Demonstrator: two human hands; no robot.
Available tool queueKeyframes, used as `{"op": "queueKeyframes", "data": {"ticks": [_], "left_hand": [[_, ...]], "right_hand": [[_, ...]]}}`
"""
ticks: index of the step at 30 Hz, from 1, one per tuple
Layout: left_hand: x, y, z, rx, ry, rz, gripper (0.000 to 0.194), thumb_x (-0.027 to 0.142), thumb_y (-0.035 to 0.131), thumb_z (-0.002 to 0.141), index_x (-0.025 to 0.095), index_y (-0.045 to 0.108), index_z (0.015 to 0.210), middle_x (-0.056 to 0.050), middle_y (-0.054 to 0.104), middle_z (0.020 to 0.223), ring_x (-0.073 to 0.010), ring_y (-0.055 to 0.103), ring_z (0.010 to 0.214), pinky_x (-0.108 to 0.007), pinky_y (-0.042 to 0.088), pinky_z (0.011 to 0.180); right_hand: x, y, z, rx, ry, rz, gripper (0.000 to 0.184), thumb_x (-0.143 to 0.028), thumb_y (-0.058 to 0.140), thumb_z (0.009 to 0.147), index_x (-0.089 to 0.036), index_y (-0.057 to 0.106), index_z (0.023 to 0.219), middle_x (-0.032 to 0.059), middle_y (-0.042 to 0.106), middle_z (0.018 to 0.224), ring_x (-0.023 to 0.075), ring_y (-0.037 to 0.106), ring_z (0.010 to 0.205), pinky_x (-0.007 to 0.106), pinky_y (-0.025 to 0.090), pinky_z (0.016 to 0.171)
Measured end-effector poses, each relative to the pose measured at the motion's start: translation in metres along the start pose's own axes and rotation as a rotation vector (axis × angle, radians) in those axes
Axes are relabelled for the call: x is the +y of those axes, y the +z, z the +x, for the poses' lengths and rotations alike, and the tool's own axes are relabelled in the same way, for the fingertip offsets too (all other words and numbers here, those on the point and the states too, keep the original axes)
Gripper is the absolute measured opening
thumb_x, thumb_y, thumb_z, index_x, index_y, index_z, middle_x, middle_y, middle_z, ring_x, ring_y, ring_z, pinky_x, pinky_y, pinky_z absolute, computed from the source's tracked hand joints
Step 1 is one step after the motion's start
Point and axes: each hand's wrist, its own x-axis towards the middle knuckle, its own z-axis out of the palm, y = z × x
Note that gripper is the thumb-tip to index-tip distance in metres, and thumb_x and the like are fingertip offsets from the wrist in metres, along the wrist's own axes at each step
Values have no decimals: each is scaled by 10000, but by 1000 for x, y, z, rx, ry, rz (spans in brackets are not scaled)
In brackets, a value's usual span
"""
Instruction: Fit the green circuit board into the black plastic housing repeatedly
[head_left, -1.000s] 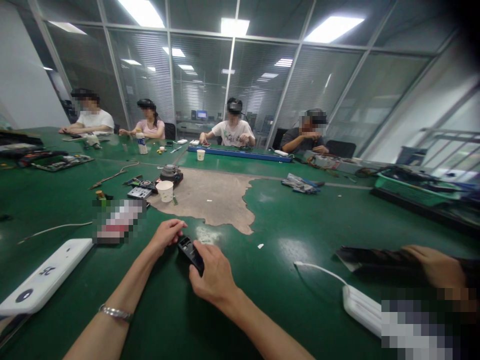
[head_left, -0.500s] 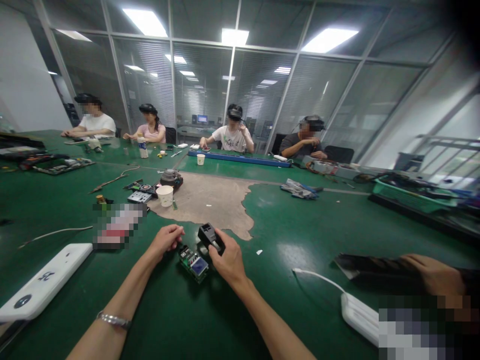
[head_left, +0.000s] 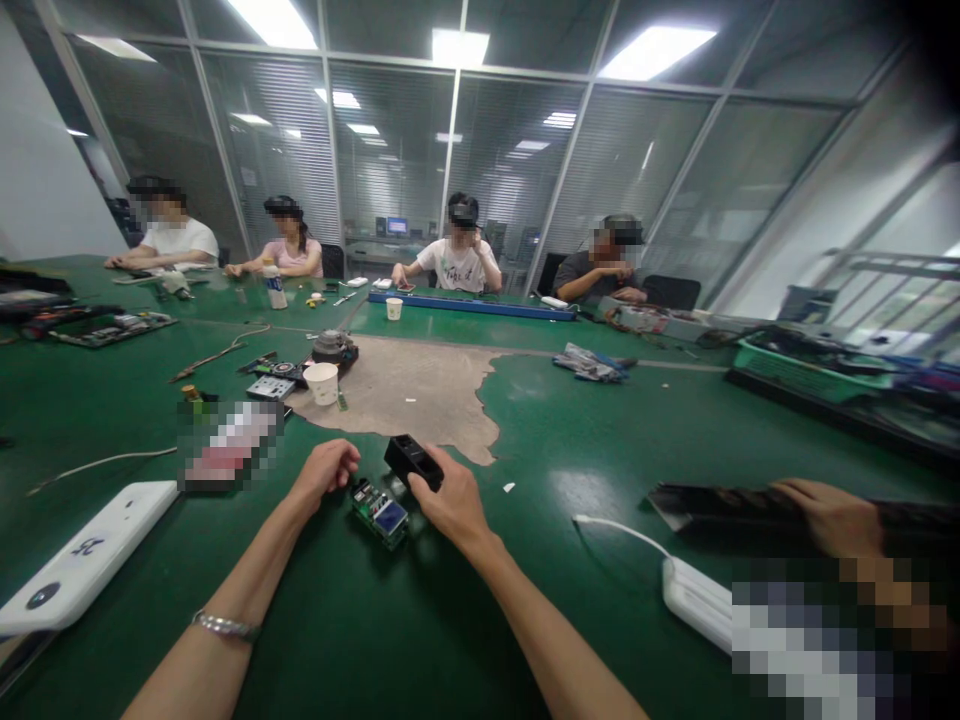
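Note:
My right hand (head_left: 452, 492) grips a black plastic casing (head_left: 411, 463), which has openings in its face and is tilted over the table. Just below it is a small green circuit board (head_left: 380, 515) with a bluish display and several components. It seems to lie on the table. My left hand (head_left: 327, 470) is up and to the left of the board, its fingers curled inward. Whatever they may hold is hidden. A bracelet (head_left: 225, 626) circles my left wrist.
White power banks (head_left: 90, 550) lie left and right (head_left: 694, 600). A paper cup (head_left: 322, 384) stands ahead beside electronic parts. Gloves (head_left: 591, 363) lie farther off. At right, another person's hand (head_left: 832, 515) rests on a dark long piece. Several people sit across the table.
The black casing has turned in my right hand, showing a different side. My left hand stays curled near the board. The whole view has shifted slightly.

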Motion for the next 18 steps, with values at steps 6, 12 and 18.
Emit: {"op": "queueKeyframes", "data": {"ticks": [6,12,18], "left_hand": [[3,2,-6,34,15,41,289,399,442,728,166,601,666,9,563,502,-92,423,363,-190,228,339],[4,2,-8,81,61,94,265,361,436,717,188,523,535,18,511,444,-99,390,367,-208,256,366],[4,1,-7,39,104,77,212,344,427,688,196,485,548,-16,638,659,-105,448,437,-208,240,356]], "right_hand": [[-29,-3,-11,16,-152,109,449,-351,594,819,-212,569,1246,80,647,1172,233,606,1048,370,473,919],[-38,6,-25,-19,-228,-5,509,-344,607,796,-183,541,1274,111,645,1113,262,589,1015,412,466,902],[-42,12,-33,-111,-252,-77,554,-396,630,782,-182,523,1282,111,643,1054,265,580,980,405,464,872]]}}
